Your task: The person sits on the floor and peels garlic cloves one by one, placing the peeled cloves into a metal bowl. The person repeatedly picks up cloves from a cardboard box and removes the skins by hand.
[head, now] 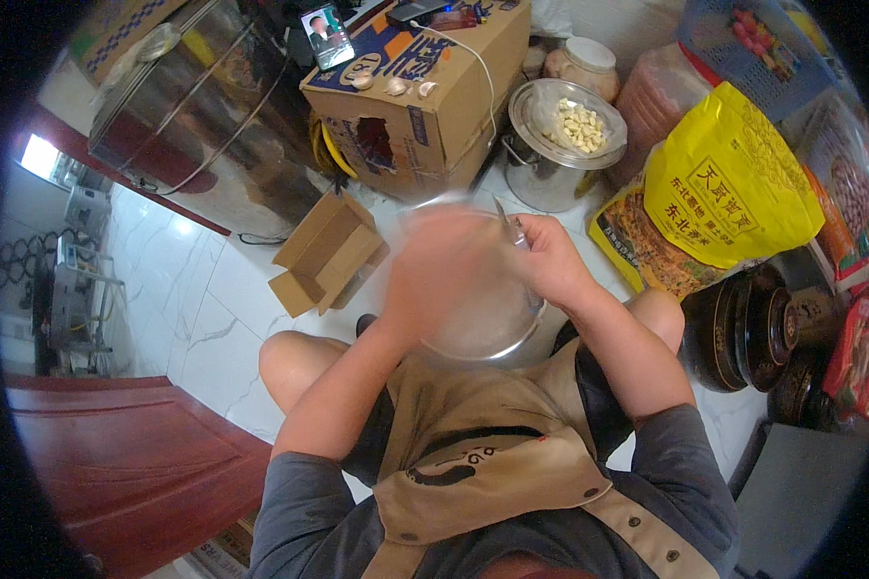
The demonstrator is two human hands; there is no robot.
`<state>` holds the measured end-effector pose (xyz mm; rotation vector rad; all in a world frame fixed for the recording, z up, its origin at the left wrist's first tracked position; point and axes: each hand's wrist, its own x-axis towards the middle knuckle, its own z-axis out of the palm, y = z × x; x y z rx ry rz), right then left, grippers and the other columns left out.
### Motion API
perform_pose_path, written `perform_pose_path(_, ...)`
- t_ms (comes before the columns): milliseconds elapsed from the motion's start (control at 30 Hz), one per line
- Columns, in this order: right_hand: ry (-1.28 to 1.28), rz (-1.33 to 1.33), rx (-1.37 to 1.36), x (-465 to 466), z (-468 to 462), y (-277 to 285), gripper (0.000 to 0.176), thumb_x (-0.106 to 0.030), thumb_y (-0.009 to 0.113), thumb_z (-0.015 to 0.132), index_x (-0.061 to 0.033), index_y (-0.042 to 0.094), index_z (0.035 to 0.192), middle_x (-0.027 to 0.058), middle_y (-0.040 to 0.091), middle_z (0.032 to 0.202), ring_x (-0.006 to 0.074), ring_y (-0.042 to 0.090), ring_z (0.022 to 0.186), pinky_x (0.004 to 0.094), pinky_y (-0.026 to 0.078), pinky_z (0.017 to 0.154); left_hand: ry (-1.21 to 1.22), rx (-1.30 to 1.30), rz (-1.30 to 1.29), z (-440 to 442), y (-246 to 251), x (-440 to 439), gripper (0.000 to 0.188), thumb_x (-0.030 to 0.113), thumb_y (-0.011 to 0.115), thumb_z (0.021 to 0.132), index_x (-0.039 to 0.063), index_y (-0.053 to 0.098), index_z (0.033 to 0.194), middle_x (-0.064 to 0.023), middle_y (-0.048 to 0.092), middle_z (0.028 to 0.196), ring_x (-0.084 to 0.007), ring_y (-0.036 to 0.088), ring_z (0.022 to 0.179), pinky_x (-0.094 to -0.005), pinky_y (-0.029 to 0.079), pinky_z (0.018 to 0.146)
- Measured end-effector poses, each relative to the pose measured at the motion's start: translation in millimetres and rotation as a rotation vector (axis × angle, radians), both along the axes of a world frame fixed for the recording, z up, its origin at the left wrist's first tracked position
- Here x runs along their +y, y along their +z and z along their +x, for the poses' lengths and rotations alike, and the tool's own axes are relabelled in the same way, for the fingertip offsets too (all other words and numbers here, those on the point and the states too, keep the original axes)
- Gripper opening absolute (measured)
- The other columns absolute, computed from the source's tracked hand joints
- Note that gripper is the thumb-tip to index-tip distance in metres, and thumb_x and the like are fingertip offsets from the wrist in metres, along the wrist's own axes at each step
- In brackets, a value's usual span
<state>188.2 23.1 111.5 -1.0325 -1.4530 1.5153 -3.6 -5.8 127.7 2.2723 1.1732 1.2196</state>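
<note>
A round metal basin sits between my knees. My left hand is over it, strongly blurred by motion, and whatever its fingers hold cannot be made out. At the basin's right side, my right hand grips a small knife with its blade pointing up and away from me. Blur and the hands hide most of the basin's contents. Beyond it, peeled garlic cloves lie on clear plastic in a shallow metal dish, which rests on top of a steel pot.
A large cardboard box carries garlic pieces, a phone and a cable. A small open carton stands left on the tiled floor. To the right are a yellow rice bag and dark jars. A reddish wooden door is lower left.
</note>
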Motion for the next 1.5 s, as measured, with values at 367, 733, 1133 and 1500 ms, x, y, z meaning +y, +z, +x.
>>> perform_pose_path(367, -0.141, 0.141, -0.126, -4, -13, -10, 0.017, -0.019, 0.067, 0.091, -0.0020, 0.068, 0.089, -0.0018, 0.063, 0.072, 0.0054, 0.056, 0.071, 0.0271, 0.048, 0.064, 0.013, -0.076, -0.299, 2, -4, 2, 0.023, 0.001, 0.062, 0.091, -0.001, 0.067, 0.113, -0.0134, 0.063, 0.119, -0.0221, 0.061, 0.106, -0.0316, 0.047, 0.094)
perform_pose_path(733, -0.243, 0.030, -0.061, -3, -10, -11, 0.016, -0.015, 0.066, 0.091, 0.0003, 0.066, 0.085, 0.0005, 0.063, 0.068, 0.0049, 0.052, 0.058, 0.0264, 0.045, 0.054, -0.033, -0.283, -0.300, -6, -16, 6, 0.023, 0.008, 0.053, 0.097, -0.003, 0.065, 0.113, -0.0120, 0.059, 0.122, -0.0197, 0.055, 0.113, -0.0332, 0.042, 0.100)
perform_pose_path(1133, -0.121, 0.405, -0.493, -11, -3, -2, 0.018, -0.014, 0.070, 0.083, 0.0019, 0.067, 0.092, 0.0137, 0.066, 0.078, 0.0275, 0.065, 0.072, 0.0351, 0.051, 0.069, 0.057, -0.175, -0.402, -7, -27, 7, 0.021, 0.000, 0.060, 0.093, -0.002, 0.060, 0.114, -0.0056, 0.066, 0.095, -0.0096, 0.063, 0.081, -0.0222, 0.053, 0.070)
perform_pose_path(1500, -0.136, 0.665, -0.280, -10, -9, 5, 0.020, -0.008, 0.075, 0.079, 0.0001, 0.069, 0.096, 0.0157, 0.067, 0.090, 0.0336, 0.067, 0.084, 0.0382, 0.053, 0.074, 0.130, -0.131, -0.301, 4, 8, -8, 0.019, 0.000, 0.071, 0.082, 0.001, 0.068, 0.101, -0.0057, 0.068, 0.094, -0.0112, 0.064, 0.081, -0.0248, 0.052, 0.074)
